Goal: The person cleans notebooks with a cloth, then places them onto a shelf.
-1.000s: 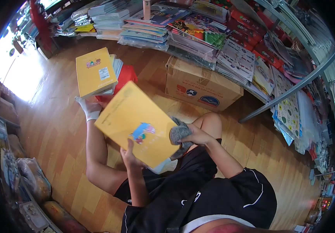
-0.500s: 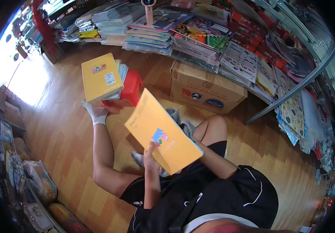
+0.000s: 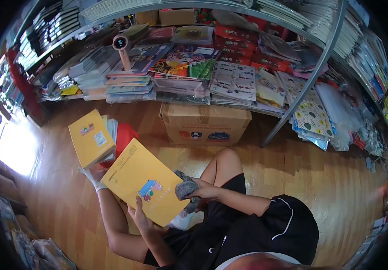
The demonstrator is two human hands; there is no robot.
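Being held: yellow book (image 3: 133,173) by left grip (image 3: 141,218); grey cloth (image 3: 184,189) clasped by right grip (image 3: 204,189), at book's three o'clock.

Your one camera looks forward and down from your head: left hand (image 3: 141,218) and right hand (image 3: 206,189) close below, floor (image 3: 333,184) around, cardboard box (image 3: 205,124) farther ahead.

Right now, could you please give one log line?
left hand: holding yellow book | right hand: holding grey cloth at book's edge | cardboard box: on floor
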